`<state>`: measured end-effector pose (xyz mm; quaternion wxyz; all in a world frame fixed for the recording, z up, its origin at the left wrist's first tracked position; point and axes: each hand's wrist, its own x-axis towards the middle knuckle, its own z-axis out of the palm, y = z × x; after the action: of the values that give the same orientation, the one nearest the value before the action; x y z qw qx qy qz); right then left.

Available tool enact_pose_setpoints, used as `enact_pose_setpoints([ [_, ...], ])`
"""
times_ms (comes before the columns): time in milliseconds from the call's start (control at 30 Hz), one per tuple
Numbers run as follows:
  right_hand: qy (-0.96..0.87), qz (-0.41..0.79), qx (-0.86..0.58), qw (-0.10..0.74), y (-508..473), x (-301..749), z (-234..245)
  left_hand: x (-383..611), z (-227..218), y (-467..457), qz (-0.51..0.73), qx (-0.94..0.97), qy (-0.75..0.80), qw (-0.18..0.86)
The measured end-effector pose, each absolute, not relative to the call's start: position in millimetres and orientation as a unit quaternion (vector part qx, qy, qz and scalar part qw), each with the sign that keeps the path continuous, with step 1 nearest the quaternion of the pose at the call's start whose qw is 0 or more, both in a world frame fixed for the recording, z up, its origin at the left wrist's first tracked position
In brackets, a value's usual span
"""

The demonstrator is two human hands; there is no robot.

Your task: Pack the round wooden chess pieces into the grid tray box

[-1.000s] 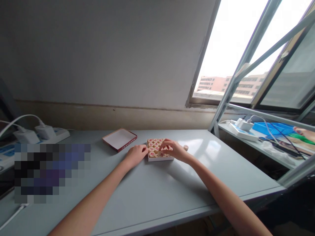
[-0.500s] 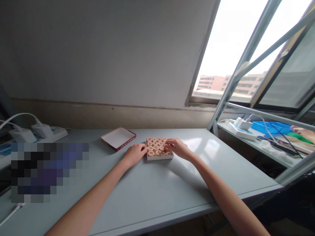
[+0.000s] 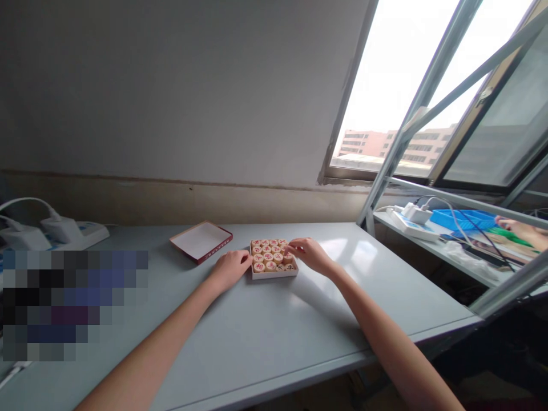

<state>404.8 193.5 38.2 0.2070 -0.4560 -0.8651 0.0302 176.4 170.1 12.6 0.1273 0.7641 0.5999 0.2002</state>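
Note:
A shallow white box (image 3: 274, 274) lies on the grey table (image 3: 274, 331), filled with several round wooden chess pieces (image 3: 266, 257) marked in red and black. My left hand (image 3: 229, 268) rests curled against the box's left side, steadying it. My right hand (image 3: 311, 255) reaches over the box's right edge, its fingertips pinched on a piece at the right-hand row. The box's red-rimmed lid (image 3: 200, 241) lies upturned to the left, apart from both hands.
A white power strip with chargers (image 3: 64, 233) sits at the far left by a blurred patch. To the right, a metal shelf holds a blue tray (image 3: 462, 219), a white socket block (image 3: 413, 215) and cables. Another person's hand (image 3: 520, 231) shows there.
My right hand moved off the middle of the box to its right edge. The loose piece that lay on the table right of the box is gone from there. My left hand stayed.

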Motion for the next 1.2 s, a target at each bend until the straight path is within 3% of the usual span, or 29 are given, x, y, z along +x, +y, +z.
enact_pose_setpoints([
  [133,-0.819,-0.063,-0.54,0.185,205.1,438.8,39.2,177.0,12.1,170.9,0.194,0.762,0.605,0.127],
  [233,-0.815,-0.013,-0.567,0.123,209.3,457.4,40.1,177.3,12.2,170.9,0.192,0.765,0.603,0.124],
  [433,-0.834,0.07,-0.536,0.111,210.9,460.6,40.6,177.6,13.9,170.2,0.184,0.763,0.607,0.123],
  [733,-0.852,0.211,-0.406,0.254,195.5,430.3,52.2,176.6,12.6,170.2,0.197,0.766,0.599,0.126],
  [967,-0.89,0.215,-0.352,0.193,182.3,401.4,47.9,176.6,12.5,170.1,0.198,0.765,0.601,0.125],
  [1200,-0.887,0.176,-0.372,0.209,189.7,410.4,46.8,177.3,14.2,169.4,0.197,0.763,0.602,0.129],
])
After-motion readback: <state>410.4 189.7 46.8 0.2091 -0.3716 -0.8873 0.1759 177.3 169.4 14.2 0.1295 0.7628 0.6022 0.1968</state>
